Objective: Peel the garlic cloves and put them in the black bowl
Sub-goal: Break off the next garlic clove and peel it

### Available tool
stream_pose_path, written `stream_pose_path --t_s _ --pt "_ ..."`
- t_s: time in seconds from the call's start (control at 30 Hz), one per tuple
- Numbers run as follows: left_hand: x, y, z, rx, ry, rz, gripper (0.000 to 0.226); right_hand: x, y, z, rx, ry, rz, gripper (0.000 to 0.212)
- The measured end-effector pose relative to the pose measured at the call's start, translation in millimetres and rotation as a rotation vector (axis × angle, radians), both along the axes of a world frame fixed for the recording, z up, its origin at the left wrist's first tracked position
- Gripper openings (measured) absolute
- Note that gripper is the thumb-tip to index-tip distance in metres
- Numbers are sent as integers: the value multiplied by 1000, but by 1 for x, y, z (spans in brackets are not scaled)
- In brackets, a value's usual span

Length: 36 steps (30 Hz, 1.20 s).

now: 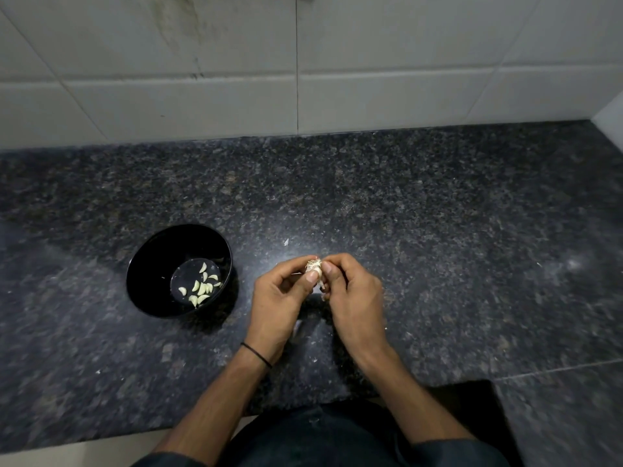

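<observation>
Closed on one papery garlic piece (313,267), the left grip (279,294) and the right grip (354,294) are brought fingertip to fingertip over the dark speckled worktop (438,214), with the garlic pinched between their thumbs and fingers. The black bowl (148,251) is set upright on the worktop at 9 o'clock from the grips, near the left grip but apart from it, and peeled cloves (200,288) are held in its bottom. A small flake of skin (286,242) is seen at 11 o'clock from the garlic, and a thin black band (256,355) is worn on the left wrist.
</observation>
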<state>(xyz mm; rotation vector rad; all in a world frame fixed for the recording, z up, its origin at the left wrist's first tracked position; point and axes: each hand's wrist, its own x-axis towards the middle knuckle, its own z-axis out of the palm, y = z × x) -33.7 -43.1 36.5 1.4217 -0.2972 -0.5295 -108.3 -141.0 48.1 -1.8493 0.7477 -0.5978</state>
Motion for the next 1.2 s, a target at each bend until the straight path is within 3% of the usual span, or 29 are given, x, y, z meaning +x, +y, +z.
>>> stream_pose_path --t_s 0.3,0.43,0.5,0.63,0.83,0.93,1.2 --pt "-2 -2 0 -20 205 -46 16 1 3 -9 114 12 -36 9" --pt "5 -2 -14 76 216 -60 13 -2 -1 -22 131 38 -40 11" --pt "13 -3 -27 213 109 -70 10 -3 -6 -27 103 65 -63 11" --pt "27 -9 -43 657 -397 -138 11 -6 -10 -33 136 89 -68 16" --pt "24 -14 -54 697 -712 -174 15 -9 -6 -28 250 69 -92 16" --pt "19 -12 -59 653 -767 -143 15 -10 -5 -25 365 36 -135 11" --pt "17 1 -60 575 -684 -182 46 -14 -5 -18 462 -19 -160 5"
